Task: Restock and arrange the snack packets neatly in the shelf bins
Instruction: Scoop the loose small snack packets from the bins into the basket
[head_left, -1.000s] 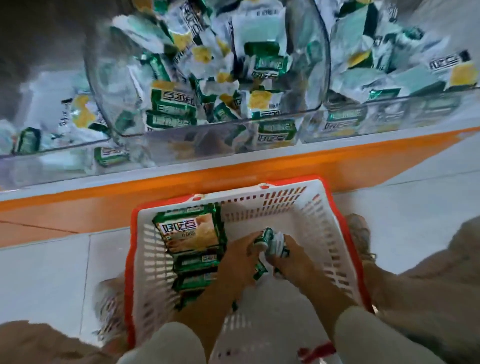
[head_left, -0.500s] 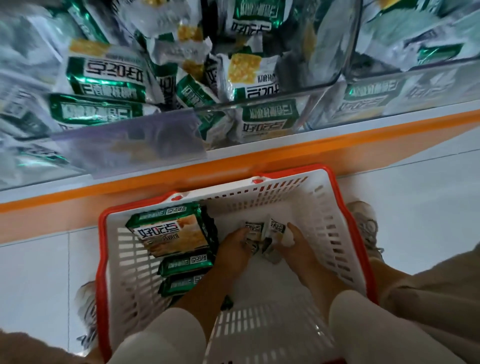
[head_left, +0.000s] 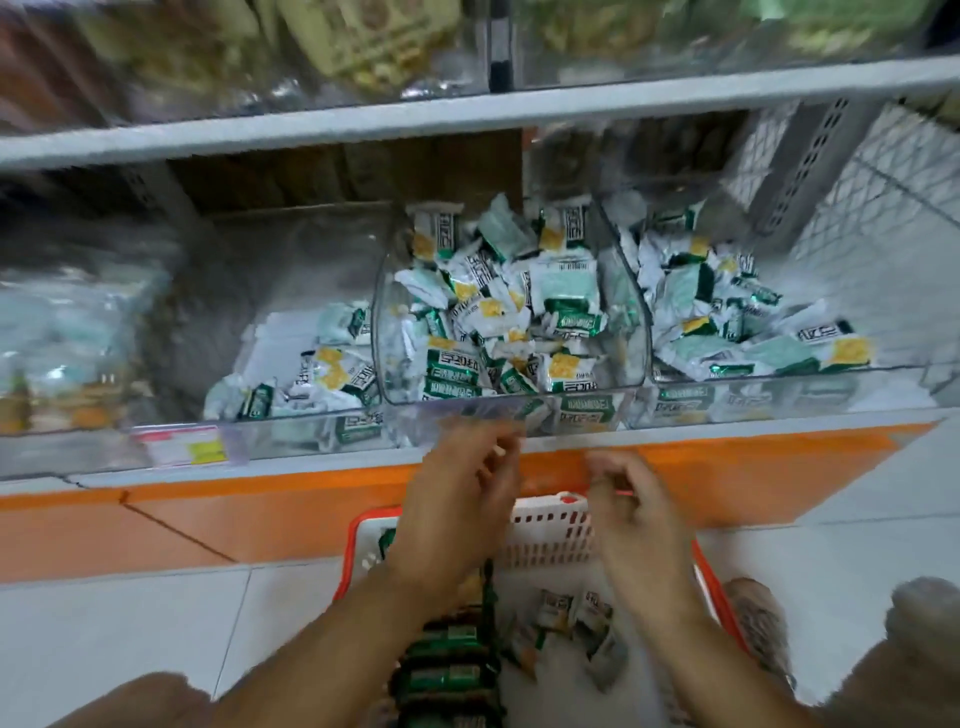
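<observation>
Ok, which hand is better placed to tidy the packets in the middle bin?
Left, probably. The left hand has its fingertips right at the front lip of the middle bin, while the right hand sits lower, over the basket rim. Blur hides whether either hand holds anything.

green-white snack packets (head_left: 524, 322), red-rimmed white basket (head_left: 550, 530), orange shelf base (head_left: 260, 514)
</observation>
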